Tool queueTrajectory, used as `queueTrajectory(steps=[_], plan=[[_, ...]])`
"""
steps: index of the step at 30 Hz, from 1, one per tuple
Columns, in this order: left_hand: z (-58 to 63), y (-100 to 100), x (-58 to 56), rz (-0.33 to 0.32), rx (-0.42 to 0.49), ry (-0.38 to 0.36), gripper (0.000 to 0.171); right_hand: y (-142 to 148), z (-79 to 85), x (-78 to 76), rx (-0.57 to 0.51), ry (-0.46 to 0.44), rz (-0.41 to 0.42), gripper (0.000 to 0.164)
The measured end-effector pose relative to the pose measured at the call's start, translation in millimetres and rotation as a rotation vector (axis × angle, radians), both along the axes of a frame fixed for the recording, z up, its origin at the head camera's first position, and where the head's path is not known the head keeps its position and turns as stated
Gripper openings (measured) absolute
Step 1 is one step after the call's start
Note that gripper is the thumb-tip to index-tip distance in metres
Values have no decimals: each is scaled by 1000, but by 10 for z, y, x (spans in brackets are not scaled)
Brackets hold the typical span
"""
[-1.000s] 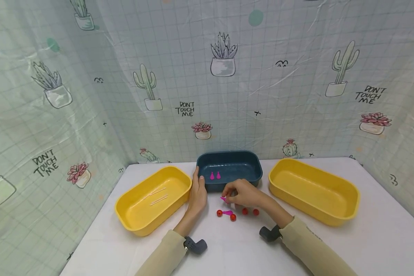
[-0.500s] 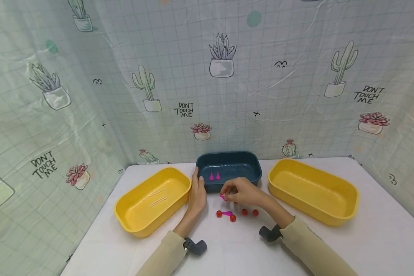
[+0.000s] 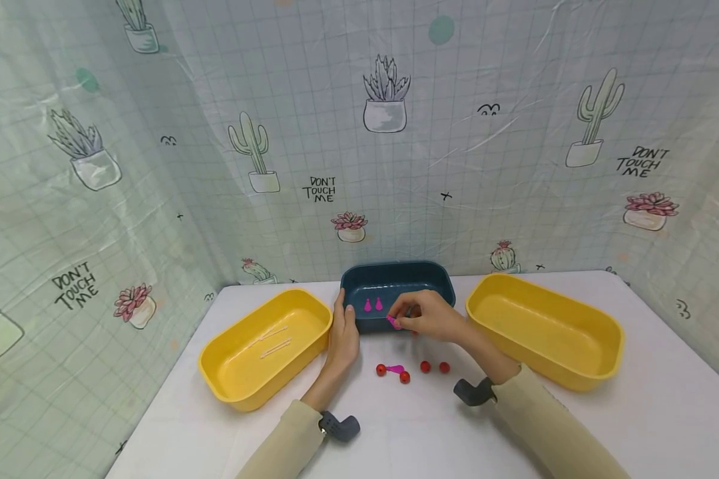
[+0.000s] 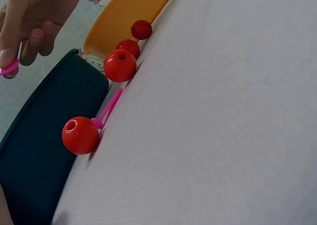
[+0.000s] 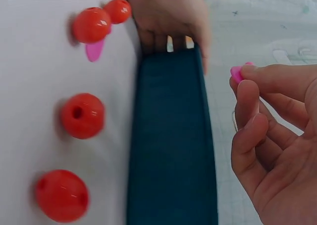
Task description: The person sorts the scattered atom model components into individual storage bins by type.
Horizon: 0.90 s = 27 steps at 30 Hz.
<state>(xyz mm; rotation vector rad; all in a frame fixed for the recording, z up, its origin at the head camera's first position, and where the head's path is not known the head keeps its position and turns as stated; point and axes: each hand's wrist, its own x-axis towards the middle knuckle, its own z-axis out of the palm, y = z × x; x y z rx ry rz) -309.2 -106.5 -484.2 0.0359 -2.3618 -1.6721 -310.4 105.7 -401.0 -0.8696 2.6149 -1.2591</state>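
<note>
My left hand (image 3: 343,336) lies against the left end of the dark blue bin (image 3: 404,322), its fingers extended along the outside wall. My right hand (image 3: 429,316) pinches a small pink teardrop-shaped piece (image 3: 393,322) between thumb and forefinger, just above the bin's front rim. In the right wrist view, part of this pink piece (image 5: 237,73) shows at the fingertips. Two similar pink pieces (image 3: 368,305) lie inside the bin. Another pink piece (image 3: 397,368) rests on the white table between two red beads (image 3: 381,370).
Two more red beads (image 3: 425,366) lie to the right on the table. A yellow bin (image 3: 239,404) with several thin white sticks (image 3: 275,347) stands at left. Another yellow bin (image 3: 575,379) stands at right. A patterned curtain (image 3: 395,173) rises behind the table.
My right hand has lifted the pink piece from near the table up to the blue bin's front rim. My left hand stays at the bin's end.
</note>
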Motion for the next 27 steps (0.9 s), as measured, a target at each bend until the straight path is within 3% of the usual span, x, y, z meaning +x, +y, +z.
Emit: queueTrajectory(steps=[15, 27], plan=[[-13, -3, 23, -6, 8, -13, 57, 21, 168, -179, -29, 31, -69, 11], [7, -9, 23, -12, 11, 0, 56, 18, 251, -491, -45, -13, -107, 15]])
